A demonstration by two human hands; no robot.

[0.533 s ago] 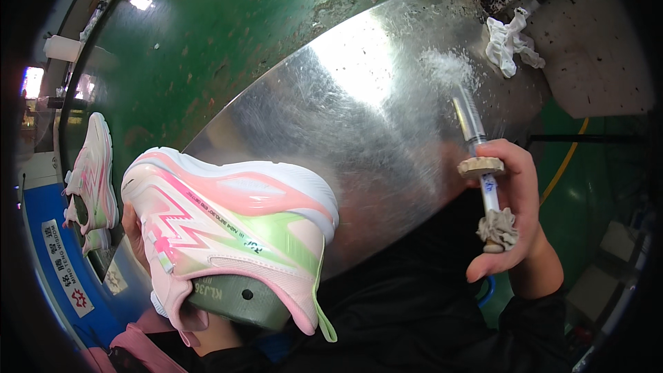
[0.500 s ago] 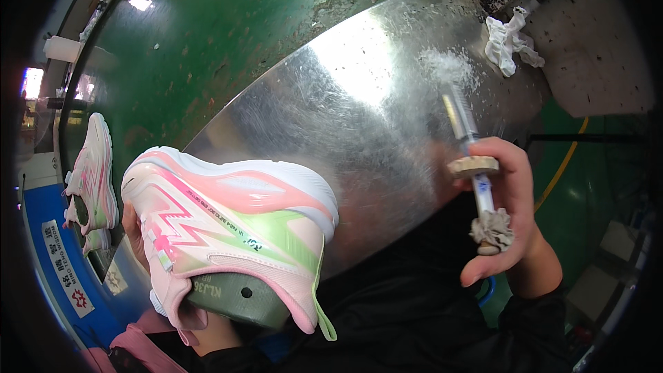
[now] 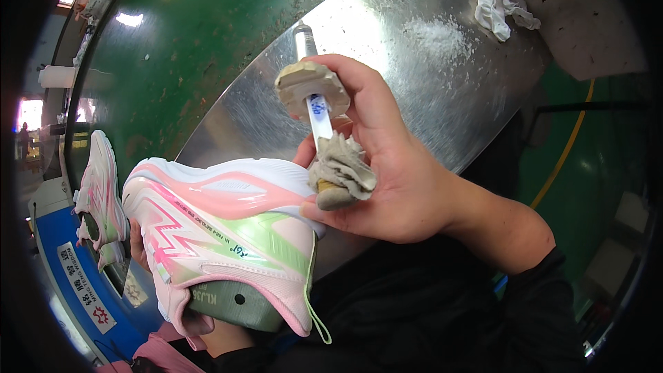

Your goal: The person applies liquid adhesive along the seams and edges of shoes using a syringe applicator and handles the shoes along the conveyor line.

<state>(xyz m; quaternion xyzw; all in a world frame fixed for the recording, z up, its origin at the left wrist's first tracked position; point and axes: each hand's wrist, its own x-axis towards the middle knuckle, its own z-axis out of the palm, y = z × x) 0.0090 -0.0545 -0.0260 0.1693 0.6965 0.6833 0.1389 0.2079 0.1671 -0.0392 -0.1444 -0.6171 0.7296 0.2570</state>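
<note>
A pink, white and pale green sneaker [image 3: 228,231] lies on its side in front of me, its white sole toward the back. Inside its collar sits a dark green shoe last [image 3: 228,302]. My left hand [image 3: 137,243], mostly hidden under the shoe, holds it near the toe and tongue. Closed around a syringe [image 3: 320,121] is my right hand [image 3: 397,166], above the shoe's heel. The syringe has a clear barrel, a thick beige disc, a white plunger and a beige wrapped end. My right thumb is by the heel, touching or very near it.
Below lies a metal tabletop [image 3: 255,107] with white flakes [image 3: 442,38] scattered on it. A crumpled white cloth [image 3: 498,7] rests at the far right. Another matching sneaker [image 3: 100,190] stands at the left, beside a blue panel [image 3: 76,283]. Green floor [image 3: 200,21] stretches beyond.
My right hand has brought the syringe leftward from the right side to the shoe's heel. My left hand keeps hold of the sneaker, which has barely shifted.
</note>
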